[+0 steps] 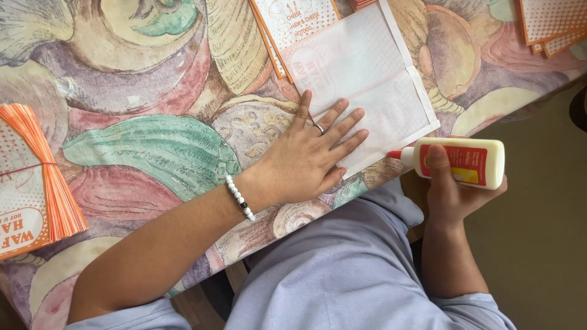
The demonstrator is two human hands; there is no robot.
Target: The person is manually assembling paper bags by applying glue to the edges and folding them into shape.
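My left hand lies flat, fingers spread, on the near left corner of a white sheet of thin paper that is spread on the table. A ring sits on one finger and a white bead bracelet circles the wrist. My right hand grips a white glue bottle with a red label. The bottle lies sideways. Its red tip points left and nearly touches the sheet's near edge.
The table wears a cloth with big painted shell shapes. A banded stack of orange-edged paper bags lies at the left. More orange printed sheets lie at the top middle and top right. My lap is below the table edge.
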